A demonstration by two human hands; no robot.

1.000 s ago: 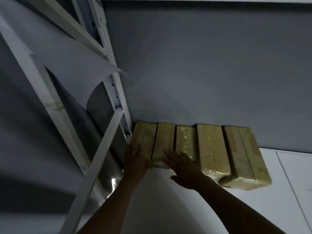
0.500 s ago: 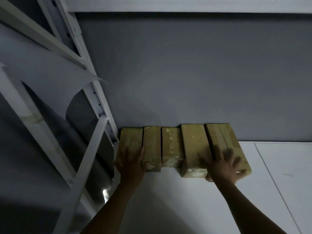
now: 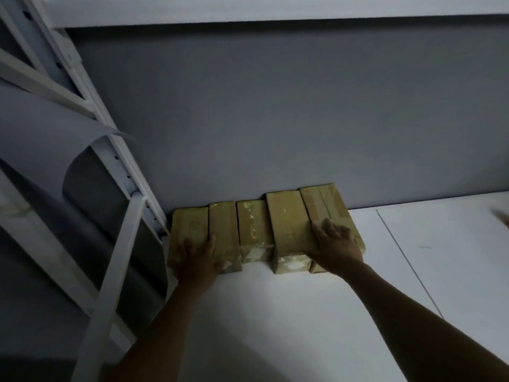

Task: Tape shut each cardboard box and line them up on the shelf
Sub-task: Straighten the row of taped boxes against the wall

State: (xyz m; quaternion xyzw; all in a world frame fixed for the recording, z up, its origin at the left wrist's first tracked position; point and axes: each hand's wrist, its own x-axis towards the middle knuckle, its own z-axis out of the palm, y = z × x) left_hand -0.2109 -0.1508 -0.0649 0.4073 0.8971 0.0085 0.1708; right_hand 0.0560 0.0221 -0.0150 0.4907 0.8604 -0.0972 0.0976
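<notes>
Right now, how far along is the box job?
Done: five taped boxes stand side by side on the shelf against the wall. In hand: the left hand presses the leftmost box, the right hand the rightmost box, likely squeezing the row together. Left: their front ends look uneven, so some squaring up.

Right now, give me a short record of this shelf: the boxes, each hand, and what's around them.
Boxes: five cardboard boxes side by side against the grey wall
Surface: white shelf
Tape: glossy over the tops, flaps shut
Fronts: not flush
Left hand: flat on leftmost box
Right hand: fingers spread on rightmost box
Left side: white rack upright
</notes>
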